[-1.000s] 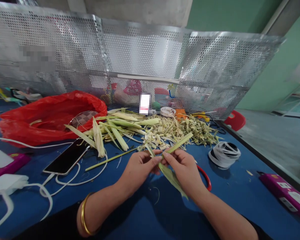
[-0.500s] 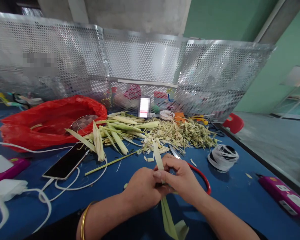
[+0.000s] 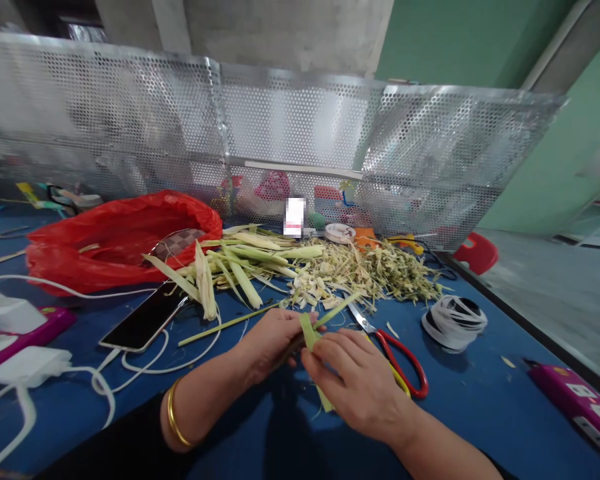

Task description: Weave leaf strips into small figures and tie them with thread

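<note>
My left hand (image 3: 273, 337) is closed, its fingertips pinching a pale green leaf strip (image 3: 307, 328). The strip appears folded where the hands meet. One narrow end sticks out to the upper right, and another part hangs below. My right hand (image 3: 357, 377) holds the same strip from the right, thumb and fingers pressed on it. Just beyond my right hand lie scissors (image 3: 416, 373) with red and yellow handles, partly covered by that hand. Behind both hands are a heap of long husk-like leaves (image 3: 250, 257) and a pile of dry shreds (image 3: 380, 270).
To the left are a red plastic bag (image 3: 120, 233), a phone (image 3: 143, 319) on a white cable and a purple power strip (image 3: 35, 337). A white roll (image 3: 454, 323) and a purple device (image 3: 575, 400) lie right. A perforated metal screen (image 3: 290, 120) stands behind.
The long strip that hung toward me is now bent upward, with an end pointing to the upper right. My hands have drawn slightly apart. More of the scissors shows.
</note>
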`<control>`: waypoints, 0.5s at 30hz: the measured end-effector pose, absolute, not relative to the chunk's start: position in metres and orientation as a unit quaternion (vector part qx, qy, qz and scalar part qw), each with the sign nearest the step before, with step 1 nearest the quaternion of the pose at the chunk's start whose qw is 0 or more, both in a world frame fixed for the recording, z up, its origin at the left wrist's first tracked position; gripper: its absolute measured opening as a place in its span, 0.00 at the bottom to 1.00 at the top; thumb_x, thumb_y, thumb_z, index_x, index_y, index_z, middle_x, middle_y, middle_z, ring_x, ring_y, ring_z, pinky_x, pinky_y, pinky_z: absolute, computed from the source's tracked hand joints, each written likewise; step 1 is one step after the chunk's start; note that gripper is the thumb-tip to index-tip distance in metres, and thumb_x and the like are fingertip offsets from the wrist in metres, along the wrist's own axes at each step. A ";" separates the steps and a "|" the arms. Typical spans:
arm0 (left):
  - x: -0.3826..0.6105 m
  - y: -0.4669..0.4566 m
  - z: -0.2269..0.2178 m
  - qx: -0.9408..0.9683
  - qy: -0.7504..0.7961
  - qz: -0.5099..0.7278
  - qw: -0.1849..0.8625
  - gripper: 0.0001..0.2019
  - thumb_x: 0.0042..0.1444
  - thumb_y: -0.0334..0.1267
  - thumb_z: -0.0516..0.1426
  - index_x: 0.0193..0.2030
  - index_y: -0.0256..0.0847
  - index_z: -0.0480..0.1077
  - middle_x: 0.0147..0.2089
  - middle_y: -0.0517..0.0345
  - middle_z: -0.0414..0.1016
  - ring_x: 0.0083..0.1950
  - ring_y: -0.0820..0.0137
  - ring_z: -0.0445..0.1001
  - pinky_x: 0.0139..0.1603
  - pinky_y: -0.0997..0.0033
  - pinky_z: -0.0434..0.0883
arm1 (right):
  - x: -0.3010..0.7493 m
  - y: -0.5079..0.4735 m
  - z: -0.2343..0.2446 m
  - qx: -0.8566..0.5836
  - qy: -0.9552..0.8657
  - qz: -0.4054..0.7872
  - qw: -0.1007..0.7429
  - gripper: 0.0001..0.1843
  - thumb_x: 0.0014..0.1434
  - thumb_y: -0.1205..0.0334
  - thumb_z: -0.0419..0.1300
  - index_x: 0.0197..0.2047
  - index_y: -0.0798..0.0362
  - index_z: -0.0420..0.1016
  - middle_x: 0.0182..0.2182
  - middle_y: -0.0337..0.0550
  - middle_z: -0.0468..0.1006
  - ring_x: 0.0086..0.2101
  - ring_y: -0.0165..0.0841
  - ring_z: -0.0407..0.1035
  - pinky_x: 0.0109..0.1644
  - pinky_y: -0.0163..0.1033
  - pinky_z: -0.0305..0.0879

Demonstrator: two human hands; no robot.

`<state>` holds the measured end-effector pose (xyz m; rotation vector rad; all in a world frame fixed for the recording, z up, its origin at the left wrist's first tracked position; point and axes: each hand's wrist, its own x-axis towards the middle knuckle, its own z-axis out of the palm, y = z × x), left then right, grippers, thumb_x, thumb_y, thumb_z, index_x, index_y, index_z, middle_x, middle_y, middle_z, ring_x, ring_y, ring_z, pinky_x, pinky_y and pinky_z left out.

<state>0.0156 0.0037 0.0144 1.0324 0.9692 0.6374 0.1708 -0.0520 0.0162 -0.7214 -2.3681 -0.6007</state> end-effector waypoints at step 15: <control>0.015 0.006 0.020 0.233 0.416 0.386 0.790 0.08 0.55 0.38 0.58 0.32 0.35 0.72 0.27 0.55 0.76 0.27 0.75 0.74 0.28 0.81 0.71 | 0.167 -0.043 0.000 -0.254 -0.916 -0.225 0.214 0.14 0.62 0.71 0.49 0.47 0.62 0.71 0.34 0.48 0.75 0.36 0.36 0.68 0.48 0.45 0.63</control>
